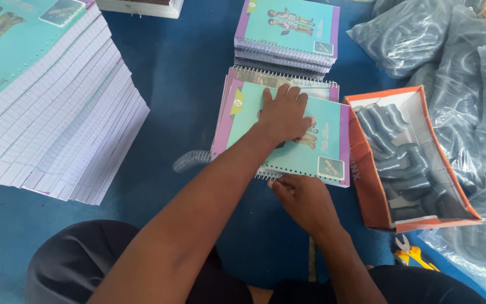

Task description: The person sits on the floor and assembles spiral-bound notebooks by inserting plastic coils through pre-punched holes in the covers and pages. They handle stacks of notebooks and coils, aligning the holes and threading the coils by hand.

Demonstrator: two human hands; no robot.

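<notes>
Right now your left hand (284, 117) lies flat on the turquoise cover of the top notebook (288, 132), fingers (288, 95) spread and released, pressing down rather than gripping. Your right hand (304, 201) sits at the near edge of that same notebook, its fingers curled and pinching at the wire spiral binding (268, 176) that runs along that edge; exactly how tight the pinch is, you cannot tell from this angle.

That notebook rests on another of the same kind, both lying on the blue floor (181, 67) just in front of your knees. A loose coil (189, 160) of clear spiral lies on the floor, touching the notebook's left side. Beyond it, farther from you, stands a short stack of finished notebooks (288, 36) with the same cover.

Just beside the notebook to your right is an open orange cardboard box (367, 186) holding grey spiral coils. Past the box lie clear plastic bags (468, 84) full of more coils. Yellow-handled cutters (409, 253) lie near the box's near corner. Well apart on your left slumps a tall, fanned pile of unbound pages (57, 124).
</notes>
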